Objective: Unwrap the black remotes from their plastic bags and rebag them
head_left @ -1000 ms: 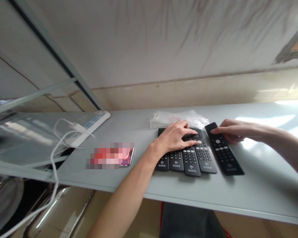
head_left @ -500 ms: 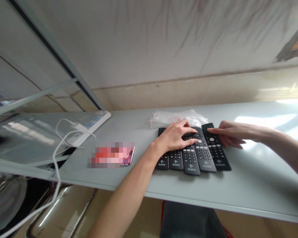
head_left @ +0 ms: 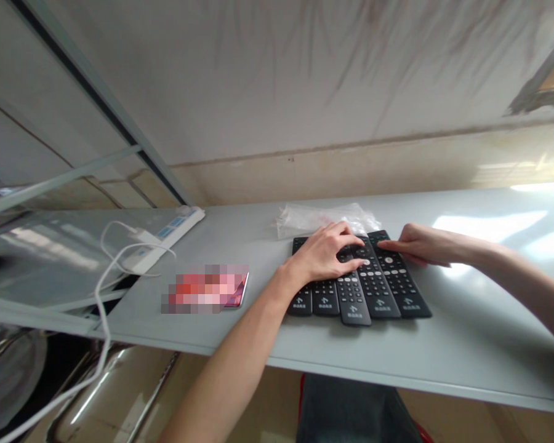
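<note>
Black remotes (head_left: 373, 282), long axes fanned, logo ends (head_left: 355, 312) toward table edge (head_left: 351, 376), left hand (head_left: 322, 253) splayed, right hand (head_left: 427, 244) outstretched

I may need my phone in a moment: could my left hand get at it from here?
Probably yes: the phone lies just left of the left forearm, with only bare tabletop between.

A phone (head_left: 238, 293) lies near a white power strip (head_left: 166, 241) on the table (head_left: 240, 234).
</note>
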`<state>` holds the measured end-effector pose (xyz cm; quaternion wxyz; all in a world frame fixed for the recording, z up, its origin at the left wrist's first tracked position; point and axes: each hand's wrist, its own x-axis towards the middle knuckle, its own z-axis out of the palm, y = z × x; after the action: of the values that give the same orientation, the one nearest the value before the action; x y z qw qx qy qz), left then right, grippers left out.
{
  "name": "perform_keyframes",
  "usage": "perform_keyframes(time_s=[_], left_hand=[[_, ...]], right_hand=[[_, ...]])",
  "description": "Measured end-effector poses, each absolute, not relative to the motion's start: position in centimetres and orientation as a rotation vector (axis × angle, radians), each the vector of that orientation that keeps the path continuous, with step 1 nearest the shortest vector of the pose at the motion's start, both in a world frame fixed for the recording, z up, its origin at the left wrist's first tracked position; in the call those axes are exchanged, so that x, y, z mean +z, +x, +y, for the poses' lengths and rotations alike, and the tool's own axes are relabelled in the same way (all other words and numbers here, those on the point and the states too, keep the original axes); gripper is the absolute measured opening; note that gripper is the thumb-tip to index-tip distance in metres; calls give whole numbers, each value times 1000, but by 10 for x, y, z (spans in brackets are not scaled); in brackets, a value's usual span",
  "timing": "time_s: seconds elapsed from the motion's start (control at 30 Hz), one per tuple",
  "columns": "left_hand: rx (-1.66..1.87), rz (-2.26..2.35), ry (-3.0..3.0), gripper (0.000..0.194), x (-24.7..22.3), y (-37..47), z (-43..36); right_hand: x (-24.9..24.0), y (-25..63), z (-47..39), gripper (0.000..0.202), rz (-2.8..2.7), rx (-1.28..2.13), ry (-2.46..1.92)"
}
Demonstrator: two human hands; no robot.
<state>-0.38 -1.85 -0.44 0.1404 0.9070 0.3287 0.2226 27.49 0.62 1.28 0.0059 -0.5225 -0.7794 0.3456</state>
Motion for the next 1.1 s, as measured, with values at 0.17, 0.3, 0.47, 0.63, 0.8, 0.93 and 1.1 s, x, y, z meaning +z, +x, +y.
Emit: perform_keyframes(time_s=[0.17, 0.3, 0.47, 0.63, 0.8, 0.93, 1.1], left_hand=[[723, 938, 2620, 21, -7, -2, -18], [921, 1100, 2712, 22, -4, -6, -14], [1181, 1991, 2462, 29, -5, -30, 0], [1062, 2208, 2239, 38, -18, -43, 11], [928, 2196, 2108, 50, -30, -44, 16], [965, 2130, 2077, 51, -37, -48, 23], [1083, 2055, 2036, 52, -45, -52, 30]], right_hand=[[17, 272, 6, 90, -2386, 1161, -1694], [15, 270, 5, 87, -2104, 930, -1719], [0, 265, 8, 78, -1809, 601, -1453], [-18, 259, 12, 63, -1969, 423, -1197], [-26, 254, 12, 58, -1983, 476, -1226], [-32, 254, 21, 55, -1882, 547, -1303], [-40, 256, 47, 75, -1836, 653, -1341]])
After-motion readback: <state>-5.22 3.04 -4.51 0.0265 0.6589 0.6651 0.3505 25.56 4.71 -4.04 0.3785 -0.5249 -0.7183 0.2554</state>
